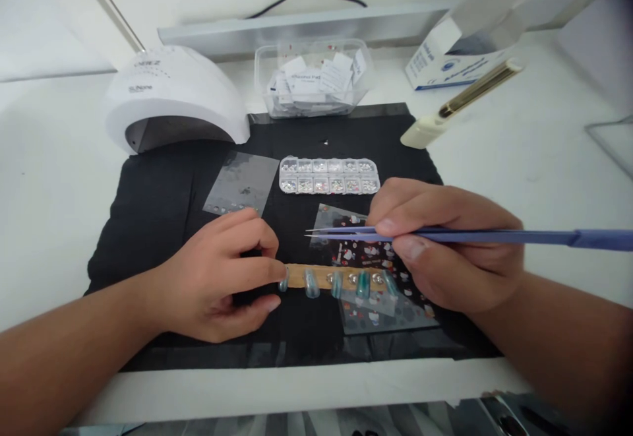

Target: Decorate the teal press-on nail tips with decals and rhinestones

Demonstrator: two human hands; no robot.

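Five fake nails (363,284) line a wooden strip (297,277) over the black cloth (153,198). Left fingers (252,274), loosely bent, meet its end, grip unclear; right fingers (425,261) pinch blue tweezers (544,238). Best to brace the strip and squeeze lightly, for precision.

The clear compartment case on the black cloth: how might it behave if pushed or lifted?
The case looks like moulded plastic with straight dividers, so it should probably stay stiff. Lying flat on the black cloth, it seems unlikely to roll. Its small, loose-looking gems might shift if tilted.
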